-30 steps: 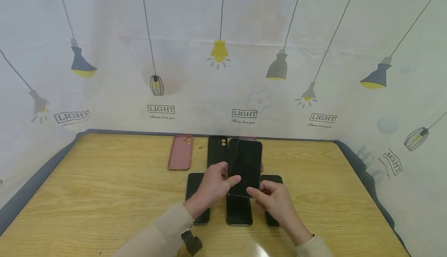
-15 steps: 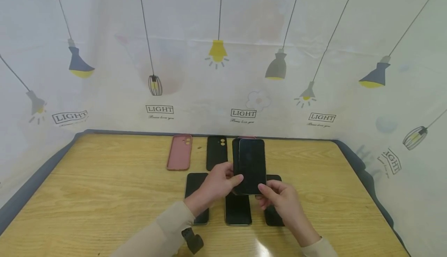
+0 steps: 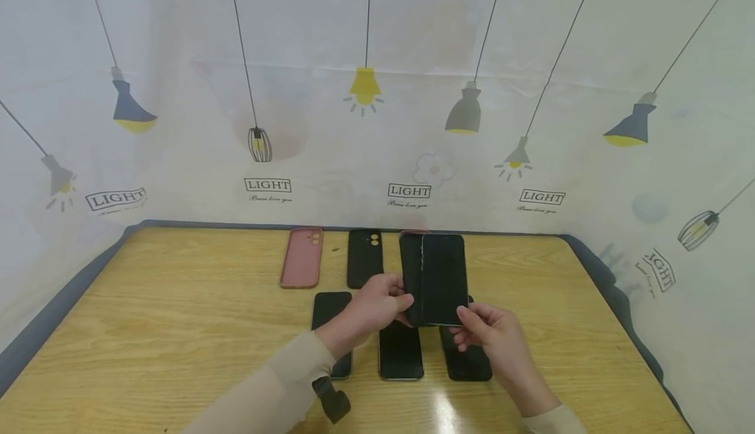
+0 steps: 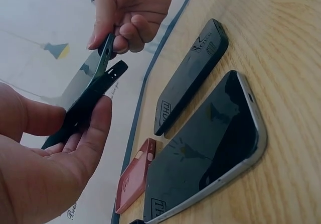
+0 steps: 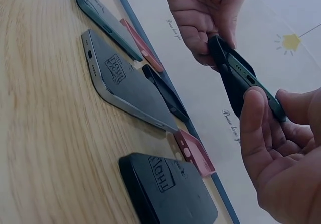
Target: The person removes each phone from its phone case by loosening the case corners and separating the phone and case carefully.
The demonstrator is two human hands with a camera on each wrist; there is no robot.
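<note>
Above the middle of the table, my left hand [image 3: 374, 306] holds a black phone case [image 3: 411, 270] by its lower left side, thumb in front. A dark-screened phone [image 3: 445, 280] overlaps the case and sticks out to its right. My right hand [image 3: 492, 332] pinches the phone's lower right corner between thumb and fingers. In the right wrist view, the phone's green edge [image 5: 246, 76] with its charging port shows, tilted out of the case on my right hand's side. From the left wrist view, the case's cut-out end [image 4: 116, 72] stands apart from the phone.
Three dark phones lie in a row beneath my hands: left [image 3: 330, 309], middle [image 3: 401, 355] and right [image 3: 468, 358]. Along the table's back edge are a pink case [image 3: 302, 257], a black case [image 3: 365, 257] and a mostly hidden pink case [image 3: 415, 231]. A printed cloth [image 3: 330, 158] hangs behind.
My right hand has moved right with the phone, so more of the case shows at its left. My left hand and the case have shifted slightly right.
</note>
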